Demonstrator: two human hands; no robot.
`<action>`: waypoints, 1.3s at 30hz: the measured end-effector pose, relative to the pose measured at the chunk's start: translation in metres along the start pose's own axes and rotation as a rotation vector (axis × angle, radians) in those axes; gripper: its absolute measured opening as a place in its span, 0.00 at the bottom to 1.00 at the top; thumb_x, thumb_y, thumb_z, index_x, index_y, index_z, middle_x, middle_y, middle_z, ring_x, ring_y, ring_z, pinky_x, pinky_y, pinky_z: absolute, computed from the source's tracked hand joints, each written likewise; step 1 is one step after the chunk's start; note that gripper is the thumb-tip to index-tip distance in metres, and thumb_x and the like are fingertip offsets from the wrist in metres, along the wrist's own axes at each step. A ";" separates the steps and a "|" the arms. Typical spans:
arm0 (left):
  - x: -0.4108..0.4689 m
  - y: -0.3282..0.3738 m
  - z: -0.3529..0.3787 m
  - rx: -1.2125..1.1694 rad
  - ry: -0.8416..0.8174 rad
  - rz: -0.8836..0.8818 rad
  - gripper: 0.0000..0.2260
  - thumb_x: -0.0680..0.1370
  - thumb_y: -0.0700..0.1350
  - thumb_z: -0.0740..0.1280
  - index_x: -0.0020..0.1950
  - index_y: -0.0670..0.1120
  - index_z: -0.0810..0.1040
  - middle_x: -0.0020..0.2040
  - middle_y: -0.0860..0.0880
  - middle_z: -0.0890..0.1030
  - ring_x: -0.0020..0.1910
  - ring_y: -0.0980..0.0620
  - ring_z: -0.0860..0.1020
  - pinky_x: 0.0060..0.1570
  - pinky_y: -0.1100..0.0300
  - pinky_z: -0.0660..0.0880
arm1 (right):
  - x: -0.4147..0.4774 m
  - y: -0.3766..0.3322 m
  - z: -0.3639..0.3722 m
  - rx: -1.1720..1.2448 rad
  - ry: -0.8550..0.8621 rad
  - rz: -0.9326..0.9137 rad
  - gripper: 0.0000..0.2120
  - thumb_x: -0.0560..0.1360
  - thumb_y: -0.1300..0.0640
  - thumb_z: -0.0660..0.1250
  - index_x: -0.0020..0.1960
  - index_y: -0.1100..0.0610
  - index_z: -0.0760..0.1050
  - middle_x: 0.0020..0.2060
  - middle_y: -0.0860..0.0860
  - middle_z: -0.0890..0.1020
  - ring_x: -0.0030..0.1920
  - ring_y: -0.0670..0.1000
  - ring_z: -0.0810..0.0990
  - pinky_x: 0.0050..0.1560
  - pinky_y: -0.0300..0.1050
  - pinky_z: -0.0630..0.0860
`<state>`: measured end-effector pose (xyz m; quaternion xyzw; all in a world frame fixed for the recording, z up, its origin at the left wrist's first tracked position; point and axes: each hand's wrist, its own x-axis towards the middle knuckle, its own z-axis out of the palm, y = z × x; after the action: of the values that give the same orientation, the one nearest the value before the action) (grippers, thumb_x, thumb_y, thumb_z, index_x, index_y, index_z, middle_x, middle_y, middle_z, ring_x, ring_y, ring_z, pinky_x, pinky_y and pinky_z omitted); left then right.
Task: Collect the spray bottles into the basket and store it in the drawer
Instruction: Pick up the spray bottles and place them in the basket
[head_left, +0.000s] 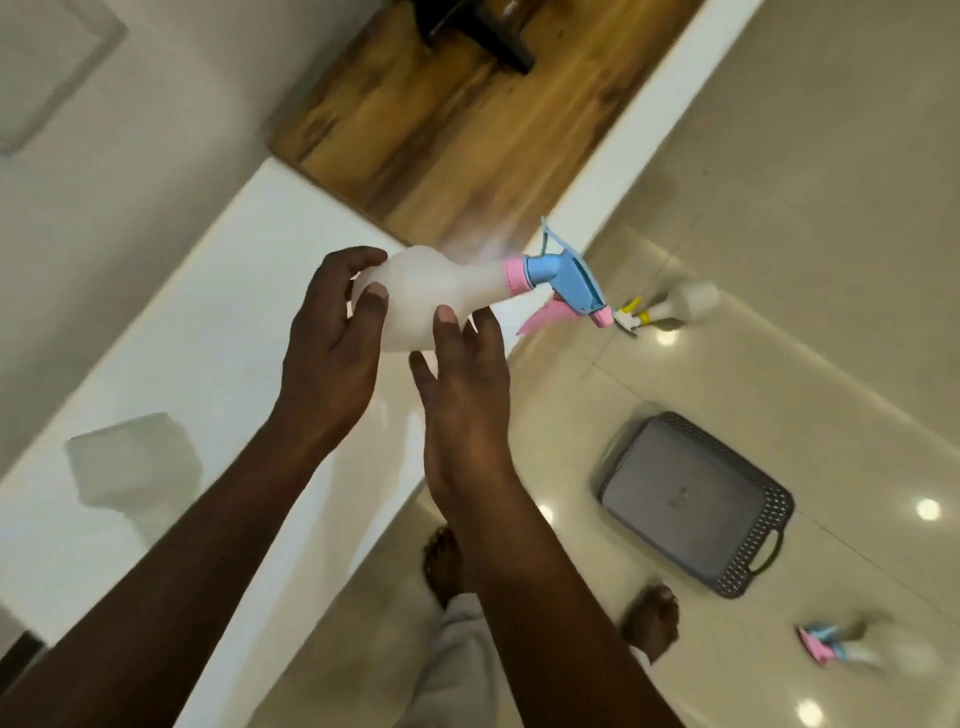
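frosted white spray bottle (431, 296), pink collar, blue head; l hand (332, 338) curled round base, r hand (462, 384) flat against it.

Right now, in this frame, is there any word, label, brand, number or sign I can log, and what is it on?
No readable text anywhere in this frame.
Held spray bottle: plain, no label shows.
Basket: faint mark at the centre of its base, too blurred to read.
Yellow-nozzle bottle and pink-and-blue bottle on the floor: blurred, nothing legible.
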<state>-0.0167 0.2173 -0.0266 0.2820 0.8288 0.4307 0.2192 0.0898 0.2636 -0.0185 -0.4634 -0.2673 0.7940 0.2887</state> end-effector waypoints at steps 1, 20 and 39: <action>-0.011 0.010 0.017 -0.019 -0.020 0.005 0.13 0.84 0.50 0.59 0.68 0.54 0.74 0.64 0.59 0.78 0.60 0.65 0.77 0.52 0.73 0.72 | -0.005 -0.009 -0.021 -0.030 0.014 -0.041 0.19 0.85 0.51 0.66 0.75 0.49 0.73 0.66 0.47 0.83 0.66 0.46 0.82 0.70 0.53 0.78; -0.158 -0.007 0.374 -0.133 -0.427 -0.337 0.17 0.85 0.47 0.62 0.72 0.52 0.80 0.66 0.54 0.84 0.64 0.55 0.81 0.66 0.59 0.78 | 0.028 -0.028 -0.418 -0.721 0.254 -0.121 0.29 0.80 0.54 0.74 0.79 0.53 0.68 0.72 0.47 0.78 0.71 0.43 0.77 0.71 0.47 0.78; -0.158 -0.146 0.584 -0.124 -0.356 -0.582 0.15 0.83 0.45 0.68 0.70 0.47 0.82 0.64 0.48 0.85 0.62 0.50 0.82 0.64 0.52 0.80 | 0.194 0.083 -0.619 -0.818 0.088 -0.032 0.37 0.76 0.64 0.77 0.81 0.55 0.66 0.76 0.55 0.75 0.77 0.54 0.73 0.74 0.52 0.76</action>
<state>0.4145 0.3900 -0.4415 0.0904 0.7954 0.3439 0.4908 0.5453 0.4406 -0.4539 -0.5691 -0.5556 0.5972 0.1042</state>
